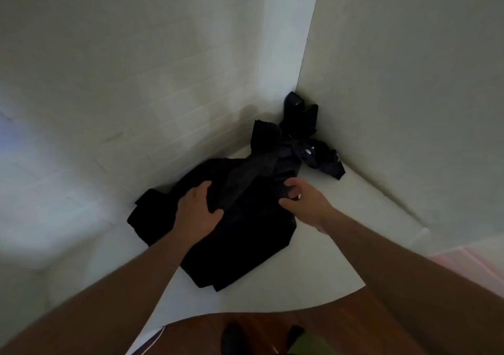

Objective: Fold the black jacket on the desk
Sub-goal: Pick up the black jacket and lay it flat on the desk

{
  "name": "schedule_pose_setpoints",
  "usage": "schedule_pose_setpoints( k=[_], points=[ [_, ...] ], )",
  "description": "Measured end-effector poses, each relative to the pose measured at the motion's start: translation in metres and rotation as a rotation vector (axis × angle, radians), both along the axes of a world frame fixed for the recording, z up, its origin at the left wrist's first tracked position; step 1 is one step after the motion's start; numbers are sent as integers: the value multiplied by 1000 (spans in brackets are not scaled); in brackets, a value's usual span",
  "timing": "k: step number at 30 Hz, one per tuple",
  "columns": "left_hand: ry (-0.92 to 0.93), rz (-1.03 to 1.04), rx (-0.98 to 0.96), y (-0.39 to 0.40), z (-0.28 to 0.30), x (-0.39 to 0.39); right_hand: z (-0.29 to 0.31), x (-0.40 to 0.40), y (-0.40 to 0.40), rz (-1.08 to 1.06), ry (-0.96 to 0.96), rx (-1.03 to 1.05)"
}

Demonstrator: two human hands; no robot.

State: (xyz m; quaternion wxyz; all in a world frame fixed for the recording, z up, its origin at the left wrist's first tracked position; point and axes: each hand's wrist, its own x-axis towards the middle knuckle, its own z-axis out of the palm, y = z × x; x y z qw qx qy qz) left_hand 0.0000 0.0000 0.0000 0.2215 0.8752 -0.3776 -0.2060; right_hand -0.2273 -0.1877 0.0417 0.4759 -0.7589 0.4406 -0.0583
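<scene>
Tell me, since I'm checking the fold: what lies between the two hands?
In the head view, only a bunched, creased ridge of the black jacket lies between the left hand and the right hand; both rest on its fabric.

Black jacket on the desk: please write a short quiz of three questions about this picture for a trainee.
1. True or false: both hands touch the jacket.
2. Where does the far end of the jacket lie? A) in the corner where the walls meet B) over the desk's front edge
3. What colour is the desk?

Key: 1 true: left hand and right hand rest on it. 2 A. 3 white.
</scene>
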Motion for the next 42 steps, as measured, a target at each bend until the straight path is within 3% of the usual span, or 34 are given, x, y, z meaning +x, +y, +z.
schedule_pose_setpoints(
  k=[2, 5, 9, 12, 14, 17, 19, 22, 26, 28, 31, 33, 38, 42],
  points=[
    [170, -82, 92, -11, 0, 3, 2, 5, -1, -29, 9, 28],
    [174, -115, 194, -26, -1, -2, -4, 8, -10, -29, 24, 29],
    [271, -1, 70, -60, 29, -26, -4, 11, -39, -87, -6, 102],
    [396, 57, -67, -84, 67, -60, 4, 20, -65, -163, -37, 425],
    [415, -71, -84, -98, 86, -86, 12, 26, -80, -154, -52, 661],
    [446, -370, 48, -116, 97, -131, 24, 35, -98, -230, -186, 903],
    [451, -508, 173, -123, 97, -157, 26, 37, -110, -245, -199, 870],
    [508, -617, 305, -131, 94, -168, 13, 26, -130, -160, -52, 521],
    [784, -520, 264, -149, 102, -126, 5, -7, -144, -217, -81, 533],
    [651, -371, 79, -168, 98, -91, 0, -31, -153, -235, -154, 605],
    [260, -182, -58, -205, 76, -41, -4, -71, -167, -243, -95, 656],
    [123, -214, 34, -227, 54, -23, 0, -96, -170, -214, -51, 679],
    [-15, -465, 330, -266, 4, -23, 6, -154, -175, -74, 208, 551],
    [119, -609, 616, -270, -31, -37, -29, -188, -186, -127, 338, 487]
  ],
)
